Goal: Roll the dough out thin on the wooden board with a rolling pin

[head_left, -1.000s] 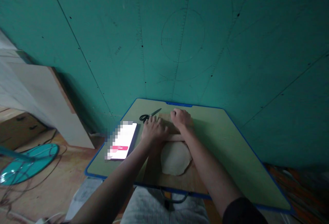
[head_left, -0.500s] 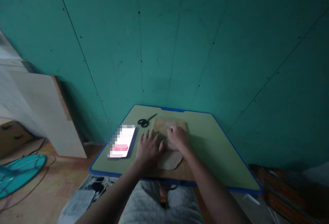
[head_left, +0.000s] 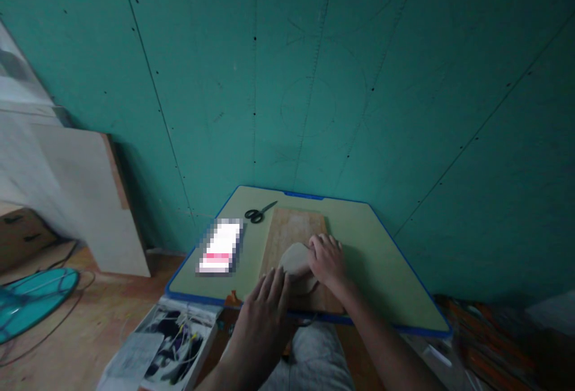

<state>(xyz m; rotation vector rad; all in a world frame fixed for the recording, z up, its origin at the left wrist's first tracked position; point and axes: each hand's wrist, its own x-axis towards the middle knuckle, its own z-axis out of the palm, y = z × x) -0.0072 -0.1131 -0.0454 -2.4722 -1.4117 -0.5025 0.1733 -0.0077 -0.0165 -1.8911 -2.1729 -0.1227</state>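
Observation:
A pale, rounded, flat sheet (head_left: 295, 257), which looks like dough or clay, lies on a wooden board (head_left: 299, 220). A brownish band crosses the sheet between my hands; whether it is a rod or a shadowed fold, I cannot tell. My left hand (head_left: 267, 298) is at the sheet's near left side, its fingers stretched out and its fingertips touching the edge. At the right edge, my right hand (head_left: 329, 259) has its fingers bent down against the sheet; what lies under them is hidden.
Black-handled scissors (head_left: 260, 212) and a phone with a lit, blurred screen (head_left: 221, 247) lie left of the board on the blue-edged table (head_left: 386, 271). A green wall (head_left: 215, 79) rises behind. Below left is a box of cables (head_left: 179, 343); a pale panel (head_left: 90, 199) leans farther back.
Both hands have come nearer to me, the right also shifting rightward. The left fingers have gone from spread to closer together. More of the board and the sheet's far part now shows.

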